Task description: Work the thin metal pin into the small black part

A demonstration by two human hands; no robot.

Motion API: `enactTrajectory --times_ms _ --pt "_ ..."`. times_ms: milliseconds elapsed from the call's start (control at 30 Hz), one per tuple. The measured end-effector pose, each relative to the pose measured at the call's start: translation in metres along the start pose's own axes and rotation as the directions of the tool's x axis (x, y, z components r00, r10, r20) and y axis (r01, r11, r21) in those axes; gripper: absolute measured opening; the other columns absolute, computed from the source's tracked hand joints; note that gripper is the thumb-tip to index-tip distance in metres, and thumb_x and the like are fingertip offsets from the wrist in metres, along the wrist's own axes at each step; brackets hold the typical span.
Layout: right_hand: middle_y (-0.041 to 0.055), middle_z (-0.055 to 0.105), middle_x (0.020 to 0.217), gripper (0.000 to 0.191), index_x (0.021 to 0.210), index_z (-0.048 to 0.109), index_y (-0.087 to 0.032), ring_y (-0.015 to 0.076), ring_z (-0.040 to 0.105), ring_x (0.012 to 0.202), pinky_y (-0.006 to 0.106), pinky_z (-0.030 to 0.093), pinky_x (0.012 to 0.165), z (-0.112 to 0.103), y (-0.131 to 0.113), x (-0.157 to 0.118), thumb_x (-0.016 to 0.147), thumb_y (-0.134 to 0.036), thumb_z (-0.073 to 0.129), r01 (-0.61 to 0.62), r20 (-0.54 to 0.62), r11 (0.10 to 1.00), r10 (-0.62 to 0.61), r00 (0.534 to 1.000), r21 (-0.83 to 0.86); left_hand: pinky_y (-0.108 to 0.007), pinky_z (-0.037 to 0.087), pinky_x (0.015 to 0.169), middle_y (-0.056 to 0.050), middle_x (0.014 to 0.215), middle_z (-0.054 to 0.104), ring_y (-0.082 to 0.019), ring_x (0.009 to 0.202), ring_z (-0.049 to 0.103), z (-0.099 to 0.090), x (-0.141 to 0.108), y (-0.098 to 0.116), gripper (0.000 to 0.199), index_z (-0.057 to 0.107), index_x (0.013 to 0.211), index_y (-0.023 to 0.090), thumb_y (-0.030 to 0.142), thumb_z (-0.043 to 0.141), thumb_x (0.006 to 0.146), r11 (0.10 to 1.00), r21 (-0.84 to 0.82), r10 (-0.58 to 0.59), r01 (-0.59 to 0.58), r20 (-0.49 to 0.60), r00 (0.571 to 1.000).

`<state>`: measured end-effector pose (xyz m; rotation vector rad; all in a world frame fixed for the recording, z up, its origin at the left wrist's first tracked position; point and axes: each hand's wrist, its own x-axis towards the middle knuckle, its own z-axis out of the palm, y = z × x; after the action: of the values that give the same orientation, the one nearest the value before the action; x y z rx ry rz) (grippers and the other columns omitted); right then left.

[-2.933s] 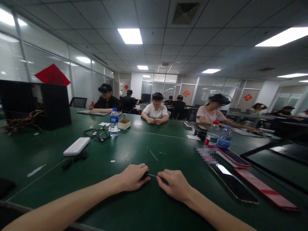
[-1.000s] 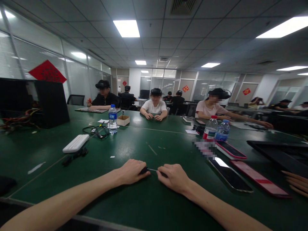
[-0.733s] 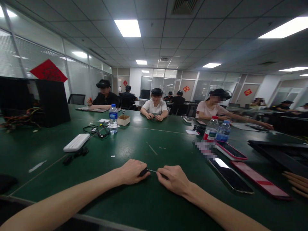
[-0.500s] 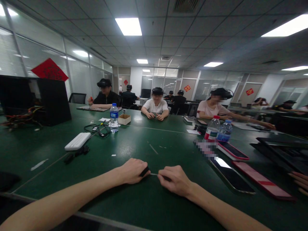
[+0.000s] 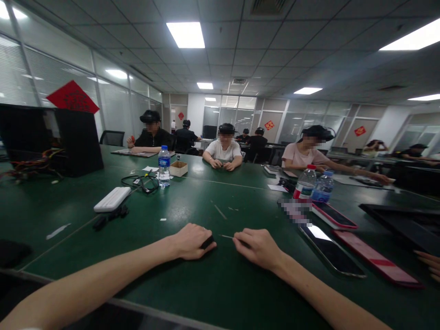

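Note:
My left hand [image 5: 194,241] is closed around a small black block [image 5: 207,242], whose kind I cannot make out. Facing it across a narrow gap, my right hand [image 5: 257,247] pinches a thin tool with a slim metal shaft [image 5: 226,236]. The shaft points left toward the black block, its tip a little short of it. My fingers hide the tool's other end. Both hands are low over the near part of the green table [image 5: 165,288].
On the right are a phone [image 5: 338,252], a pink case [image 5: 376,259], a red-rimmed phone [image 5: 335,215] and two bottles [image 5: 304,183]. Leftward lie a white power bank [image 5: 112,199], a coiled cable [image 5: 142,182] and a water bottle [image 5: 164,167]. People sit opposite; another hand [image 5: 429,263] shows far right.
My right hand has drawn back slightly to the right and up, so the metal shaft has come away from the black block. My left hand keeps its hold.

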<state>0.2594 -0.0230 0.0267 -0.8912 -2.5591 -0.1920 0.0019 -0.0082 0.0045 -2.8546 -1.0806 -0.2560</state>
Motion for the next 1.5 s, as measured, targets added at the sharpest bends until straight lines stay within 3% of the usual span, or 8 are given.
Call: enactTrajectory --times_ms 167,433,933,1167,1300,1400,1500 --pt "0.0023 0.063 0.075 0.03 0.092 0.068 -0.018 0.009 0.054 0.061 0.019 0.04 0.059 0.01 -0.011 0.001 0.095 -0.032 0.041 -0.038 0.084 0.998 0.034 0.996 0.051 -0.03 0.045 0.06 -0.008 0.079 0.065 -0.022 0.068 0.063 0.001 0.0 0.0 0.043 0.056 0.086 0.018 0.051 0.03 0.094 1.0 -0.005 -0.002 0.002 0.002 1.0" --pt "0.0028 0.064 0.077 0.032 0.094 0.068 -0.017 0.0093 0.055 0.062 0.019 0.04 0.06 0.011 -0.012 0.002 0.096 -0.032 0.039 -0.054 0.103 0.998 0.049 0.993 0.04 -0.03 0.045 0.057 -0.008 0.078 0.065 -0.022 0.067 0.063 0.0 0.0 0.001 0.045 0.057 0.085 0.018 0.051 0.029 0.095 1.0 0.0 0.005 -0.005 -0.005 1.0" --pt "0.003 0.062 0.076 0.033 0.097 0.067 -0.018 0.0079 0.051 0.058 0.018 0.035 0.054 0.011 -0.02 0.004 0.097 -0.03 0.037 -0.001 0.09 0.992 0.012 0.996 -0.123 -0.031 0.045 0.061 -0.01 0.08 0.066 -0.023 0.071 0.064 0.006 0.001 0.0 0.049 0.058 0.086 0.017 0.054 0.027 0.095 0.999 -0.002 -0.04 0.04 0.0 0.999" --pt "0.0024 0.061 0.071 0.031 0.094 0.067 -0.016 0.0082 0.052 0.057 0.019 0.035 0.053 0.009 -0.015 0.0 0.096 -0.027 0.038 0.031 0.035 0.998 -0.029 0.999 -0.057 -0.031 0.046 0.062 -0.009 0.083 0.066 -0.022 0.07 0.063 0.004 0.0 0.001 0.051 0.058 0.09 0.018 0.057 0.026 0.094 0.997 -0.026 -0.072 0.073 0.039 0.997" --pt "0.0013 0.061 0.069 0.028 0.089 0.066 -0.017 0.0077 0.051 0.056 0.02 0.036 0.053 0.007 -0.029 0.0 0.095 -0.026 0.04 0.174 0.001 0.984 -0.175 0.985 0.023 -0.031 0.046 0.06 -0.01 0.081 0.066 -0.023 0.071 0.064 0.006 0.003 0.0 0.05 0.058 0.092 0.018 0.057 0.026 0.094 0.993 0.007 -0.117 0.117 0.032 0.993" --pt "-0.0002 0.06 0.065 0.026 0.084 0.066 -0.019 0.0077 0.049 0.054 0.02 0.035 0.053 0.011 -0.044 0.002 0.093 -0.027 0.043 0.35 0.007 0.934 -0.351 0.936 0.064 -0.034 0.047 0.061 -0.011 0.08 0.067 -0.026 0.071 0.065 0.007 0.007 0.0 0.052 0.06 0.09 0.017 0.057 0.026 0.093 0.986 0.053 -0.157 0.155 0.036 0.987" --pt "0.0004 0.059 0.065 0.026 0.084 0.066 -0.018 0.008 0.049 0.054 0.02 0.035 0.053 0.016 -0.04 0.006 0.094 -0.027 0.043 0.334 -0.001 0.941 -0.335 0.942 0.044 -0.034 0.048 0.061 -0.011 0.081 0.068 -0.027 0.072 0.066 0.007 0.008 0.0 0.052 0.061 0.09 0.017 0.056 0.026 0.093 0.987 0.074 -0.146 0.143 0.035 0.989"
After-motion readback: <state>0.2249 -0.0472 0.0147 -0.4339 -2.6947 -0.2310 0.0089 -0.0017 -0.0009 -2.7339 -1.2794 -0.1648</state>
